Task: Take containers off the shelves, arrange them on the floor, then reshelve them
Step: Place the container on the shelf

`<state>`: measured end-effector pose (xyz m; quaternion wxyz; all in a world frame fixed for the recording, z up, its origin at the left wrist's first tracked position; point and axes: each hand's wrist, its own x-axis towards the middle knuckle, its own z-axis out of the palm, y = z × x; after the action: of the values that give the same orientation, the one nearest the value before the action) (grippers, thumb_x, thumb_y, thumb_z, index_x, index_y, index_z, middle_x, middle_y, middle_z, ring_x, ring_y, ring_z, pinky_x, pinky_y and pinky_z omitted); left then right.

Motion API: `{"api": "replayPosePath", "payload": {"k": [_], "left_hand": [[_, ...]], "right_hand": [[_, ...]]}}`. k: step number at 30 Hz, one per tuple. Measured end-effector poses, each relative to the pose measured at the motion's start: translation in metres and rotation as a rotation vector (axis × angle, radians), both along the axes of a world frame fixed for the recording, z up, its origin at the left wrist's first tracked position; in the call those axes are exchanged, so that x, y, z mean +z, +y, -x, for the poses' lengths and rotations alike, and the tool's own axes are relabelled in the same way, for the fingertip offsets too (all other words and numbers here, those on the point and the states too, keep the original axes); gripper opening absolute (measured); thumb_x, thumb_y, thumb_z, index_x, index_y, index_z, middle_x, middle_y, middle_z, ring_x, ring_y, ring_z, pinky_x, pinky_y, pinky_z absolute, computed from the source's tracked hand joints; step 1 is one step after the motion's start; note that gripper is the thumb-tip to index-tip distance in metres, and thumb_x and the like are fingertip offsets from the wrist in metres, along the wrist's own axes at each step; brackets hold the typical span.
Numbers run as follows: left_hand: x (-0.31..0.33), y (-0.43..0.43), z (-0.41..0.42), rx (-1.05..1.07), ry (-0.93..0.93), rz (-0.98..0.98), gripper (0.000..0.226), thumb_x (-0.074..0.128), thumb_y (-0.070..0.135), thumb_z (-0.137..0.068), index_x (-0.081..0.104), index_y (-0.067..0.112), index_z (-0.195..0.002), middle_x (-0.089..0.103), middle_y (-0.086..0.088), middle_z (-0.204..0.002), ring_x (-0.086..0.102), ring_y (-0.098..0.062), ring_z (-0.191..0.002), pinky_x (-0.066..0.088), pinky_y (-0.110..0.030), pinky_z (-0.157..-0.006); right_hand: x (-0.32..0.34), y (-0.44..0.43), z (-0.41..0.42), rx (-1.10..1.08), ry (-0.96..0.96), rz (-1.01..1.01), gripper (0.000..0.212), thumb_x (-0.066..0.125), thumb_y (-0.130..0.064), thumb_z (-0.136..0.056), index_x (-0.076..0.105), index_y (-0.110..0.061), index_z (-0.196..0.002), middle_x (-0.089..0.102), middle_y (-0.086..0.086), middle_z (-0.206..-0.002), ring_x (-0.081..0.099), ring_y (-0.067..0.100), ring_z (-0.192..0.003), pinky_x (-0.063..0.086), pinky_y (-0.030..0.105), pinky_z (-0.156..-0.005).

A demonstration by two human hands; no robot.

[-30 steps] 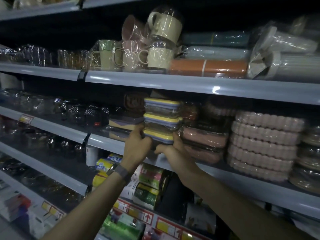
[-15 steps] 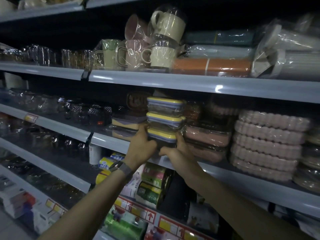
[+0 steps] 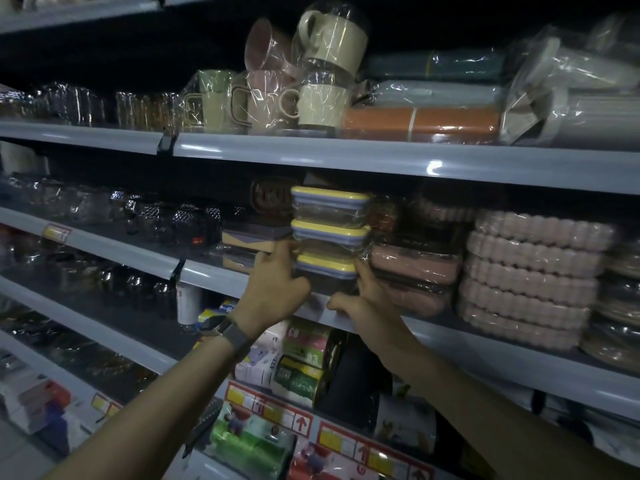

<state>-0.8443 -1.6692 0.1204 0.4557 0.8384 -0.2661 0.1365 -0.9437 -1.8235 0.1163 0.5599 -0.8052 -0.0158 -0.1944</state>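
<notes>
Stack [image 3: 329,233] — between left hand [image 3: 277,289], right hand [image 3: 367,303]

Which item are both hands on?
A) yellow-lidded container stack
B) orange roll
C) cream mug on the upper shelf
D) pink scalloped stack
A: the left hand and right hand grip the stack of three yellow-lidded containers from either side, at its bottom container on the middle shelf.
</notes>
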Motion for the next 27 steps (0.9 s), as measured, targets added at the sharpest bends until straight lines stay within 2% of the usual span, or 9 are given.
{"api": "replayPosePath", "payload": {"k": [3,6,10,14,18,19,22,25,27], "left_hand": [[0.006,0.002,0.000,-0.020,0.028,0.012,0.062,0.054,0.025,-0.080,0.044,0.019,-0.142,0.054,-0.001,-0.117,0.037,-0.017,-0.110,0.036,-0.034,-0.085],[0.013,0.003,-0.003,0.012,0.058,0.106,0.051,0.057,0.013,-0.089,0.050,0.016,-0.139,0.062,0.004,-0.106,0.056,-0.015,-0.097,0.042,-0.028,-0.074],[0.026,0.004,-0.004,0.068,0.086,0.255,0.042,0.063,0.018,-0.092,0.055,0.020,-0.134,0.065,0.008,-0.111,0.063,-0.019,-0.105,0.052,-0.039,-0.086],[0.048,0.003,-0.009,-0.003,0.109,0.382,0.056,0.061,0.027,-0.076,0.058,0.031,-0.132,0.072,0.009,-0.115,0.069,-0.019,-0.101,0.058,-0.046,-0.085],[0.064,-0.012,-0.013,-0.092,0.204,0.434,0.050,0.054,0.017,-0.071,0.058,0.024,-0.120,0.068,-0.002,-0.102,0.063,-0.024,-0.089,0.050,-0.039,-0.071],[0.065,-0.016,-0.015,-0.106,0.233,0.443,0.050,0.053,0.016,-0.069,0.059,0.020,-0.118,0.067,-0.006,-0.101,0.060,-0.025,-0.088,0.047,-0.038,-0.071],[0.060,-0.023,-0.025,-0.134,0.256,0.466,0.055,0.050,0.016,-0.065,0.065,0.023,-0.117,0.070,-0.006,-0.104,0.062,-0.029,-0.093,0.050,-0.043,-0.075],[0.052,-0.023,-0.028,-0.148,0.216,0.462,0.060,0.050,0.016,-0.065,0.065,0.031,-0.121,0.073,-0.003,-0.112,0.068,-0.031,-0.104,0.059,-0.053,-0.085],[0.051,-0.021,-0.023,-0.175,0.199,0.465,0.065,0.049,0.015,-0.063,0.064,0.030,-0.125,0.073,-0.003,-0.115,0.068,-0.030,-0.104,0.060,-0.051,-0.083]], "right_hand": [[0.004,-0.004,0.003,0.003,0.040,0.054,0.070,0.069,-0.034,-0.069,0.052,-0.049,-0.135,0.064,-0.017,-0.129,0.059,0.011,-0.121,0.051,0.040,-0.094],[0.012,-0.008,0.005,0.001,0.093,0.139,0.056,0.068,-0.031,-0.080,0.057,-0.050,-0.131,0.068,-0.022,-0.124,0.060,0.006,-0.120,0.048,0.044,-0.105],[0.037,-0.014,0.016,-0.040,0.075,0.200,0.040,0.069,-0.033,-0.083,0.071,-0.032,-0.123,0.073,-0.012,-0.108,0.066,0.010,-0.110,0.053,0.041,-0.101],[0.067,-0.015,0.016,-0.112,-0.057,0.153,0.067,0.068,-0.037,-0.082,0.054,-0.029,-0.147,0.071,-0.009,-0.125,0.068,0.009,-0.110,0.053,0.042,-0.102],[0.079,-0.008,-0.007,-0.128,-0.020,0.049,0.097,0.073,-0.045,-0.059,0.047,-0.032,-0.151,0.070,-0.009,-0.127,0.068,0.015,-0.111,0.055,0.044,-0.100],[0.081,-0.005,-0.008,-0.128,-0.005,0.033,0.091,0.074,-0.043,-0.060,0.050,-0.032,-0.147,0.070,-0.008,-0.127,0.068,0.015,-0.111,0.056,0.042,-0.096],[0.084,-0.004,-0.010,-0.094,0.015,0.027,0.037,0.070,-0.018,-0.088,0.059,-0.034,-0.119,0.069,-0.016,-0.105,0.067,0.011,-0.101,0.051,0.026,-0.076],[0.081,-0.005,-0.012,-0.100,0.005,0.074,0.035,0.069,-0.019,-0.087,0.060,-0.036,-0.117,0.071,-0.017,-0.105,0.067,0.013,-0.104,0.054,0.039,-0.095],[0.078,-0.006,-0.013,-0.094,-0.015,0.086,0.042,0.070,-0.025,-0.081,0.064,-0.034,-0.121,0.075,-0.014,-0.107,0.069,0.012,-0.104,0.053,0.046,-0.102]]}}
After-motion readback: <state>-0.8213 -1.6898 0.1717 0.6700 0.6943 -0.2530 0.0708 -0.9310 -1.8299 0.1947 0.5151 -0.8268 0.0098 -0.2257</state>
